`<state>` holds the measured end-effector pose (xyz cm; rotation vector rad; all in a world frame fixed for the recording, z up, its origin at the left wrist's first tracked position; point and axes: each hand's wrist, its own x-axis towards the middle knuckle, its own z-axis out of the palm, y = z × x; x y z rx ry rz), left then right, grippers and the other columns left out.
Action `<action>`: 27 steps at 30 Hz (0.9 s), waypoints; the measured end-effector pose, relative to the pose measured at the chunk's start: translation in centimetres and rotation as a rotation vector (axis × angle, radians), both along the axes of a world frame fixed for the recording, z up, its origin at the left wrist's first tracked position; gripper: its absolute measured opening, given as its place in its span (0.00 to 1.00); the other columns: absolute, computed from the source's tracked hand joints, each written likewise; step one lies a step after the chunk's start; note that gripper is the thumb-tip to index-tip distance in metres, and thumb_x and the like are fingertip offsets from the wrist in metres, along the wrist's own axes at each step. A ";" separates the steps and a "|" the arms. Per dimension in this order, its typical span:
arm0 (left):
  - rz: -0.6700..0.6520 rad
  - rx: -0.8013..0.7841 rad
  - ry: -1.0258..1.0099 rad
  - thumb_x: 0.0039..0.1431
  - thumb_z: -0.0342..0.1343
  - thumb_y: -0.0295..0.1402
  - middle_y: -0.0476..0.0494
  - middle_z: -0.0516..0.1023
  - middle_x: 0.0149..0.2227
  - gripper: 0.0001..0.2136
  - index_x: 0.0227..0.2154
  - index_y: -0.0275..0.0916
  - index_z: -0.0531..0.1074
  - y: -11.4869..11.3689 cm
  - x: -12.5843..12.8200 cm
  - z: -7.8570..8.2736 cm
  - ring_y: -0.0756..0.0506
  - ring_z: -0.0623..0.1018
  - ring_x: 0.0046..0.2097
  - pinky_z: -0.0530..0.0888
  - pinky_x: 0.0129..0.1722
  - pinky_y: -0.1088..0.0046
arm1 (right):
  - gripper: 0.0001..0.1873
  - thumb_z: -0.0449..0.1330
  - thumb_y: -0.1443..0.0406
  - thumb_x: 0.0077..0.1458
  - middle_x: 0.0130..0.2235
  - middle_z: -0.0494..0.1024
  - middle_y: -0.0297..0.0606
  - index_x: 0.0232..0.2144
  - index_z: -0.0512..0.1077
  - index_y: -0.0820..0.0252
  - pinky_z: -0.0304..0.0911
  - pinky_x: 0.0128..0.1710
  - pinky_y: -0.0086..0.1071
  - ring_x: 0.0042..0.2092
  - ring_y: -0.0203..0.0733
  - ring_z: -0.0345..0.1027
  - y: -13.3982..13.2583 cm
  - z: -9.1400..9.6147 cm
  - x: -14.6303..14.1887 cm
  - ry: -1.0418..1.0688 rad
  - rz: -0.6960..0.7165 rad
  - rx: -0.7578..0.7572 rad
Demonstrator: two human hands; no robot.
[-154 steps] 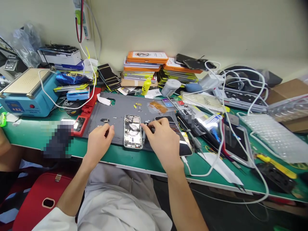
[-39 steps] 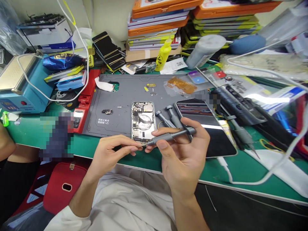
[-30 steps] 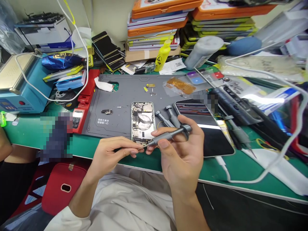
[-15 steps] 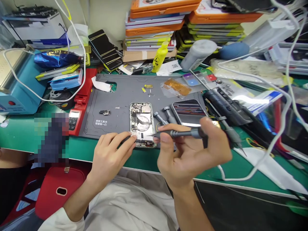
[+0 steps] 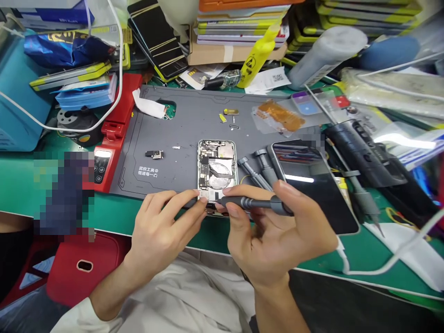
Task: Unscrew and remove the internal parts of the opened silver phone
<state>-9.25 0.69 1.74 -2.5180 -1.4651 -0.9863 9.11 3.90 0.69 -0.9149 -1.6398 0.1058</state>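
An opened phone body (image 5: 217, 166) with its inner parts bare lies on a grey work mat (image 5: 180, 134). My right hand (image 5: 277, 236) is closed round a grey screwdriver (image 5: 255, 203), held almost level with its tip pointing left over the phone's near end. My left hand (image 5: 163, 231) pinches thumb and fingers together at that tip, against the phone's lower edge. What the pinch holds is too small to see. Two more screwdrivers (image 5: 258, 171) lie just right of the phone, beside a detached screen (image 5: 312, 185).
Small loose parts (image 5: 154, 154) and screws dot the mat. A red tool (image 5: 111, 138) and blue machine (image 5: 17, 106) sit left. A yellow bottle (image 5: 258, 60), stacked boxes (image 5: 239, 27) and a grey cylinder (image 5: 326, 55) stand behind. White cables (image 5: 388, 268) and a black tool case (image 5: 364, 152) crowd the right.
Both hands moved from mid-air over the table edge forward onto the phone's near end. The camera has come closer and lower. The screwdriver stays in my right hand.
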 end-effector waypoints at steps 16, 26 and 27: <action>-0.002 -0.014 -0.057 0.75 0.64 0.27 0.45 0.90 0.51 0.06 0.51 0.39 0.83 0.0 0.2 -0.2 0.42 0.79 0.45 0.75 0.45 0.61 | 0.35 0.65 0.70 0.71 0.51 0.89 0.45 0.76 0.66 0.54 0.84 0.41 0.39 0.44 0.49 0.88 -0.9 -1.2 1.1 -0.171 -0.103 0.086; 0.005 0.005 -0.027 0.75 0.64 0.28 0.45 0.90 0.52 0.07 0.51 0.39 0.84 -0.1 0.0 -0.4 0.42 0.80 0.45 0.75 0.45 0.61 | 0.32 0.64 0.73 0.71 0.51 0.89 0.42 0.72 0.73 0.48 0.82 0.45 0.38 0.46 0.46 0.86 -0.7 -0.4 1.1 -0.096 -0.086 0.053; 0.009 0.007 -0.023 0.75 0.64 0.28 0.44 0.90 0.52 0.07 0.51 0.39 0.84 -0.1 0.0 -0.4 0.42 0.80 0.45 0.76 0.45 0.61 | 0.33 0.65 0.73 0.70 0.52 0.89 0.41 0.72 0.73 0.47 0.83 0.45 0.37 0.46 0.46 0.86 -0.7 -0.4 1.0 -0.082 -0.074 0.045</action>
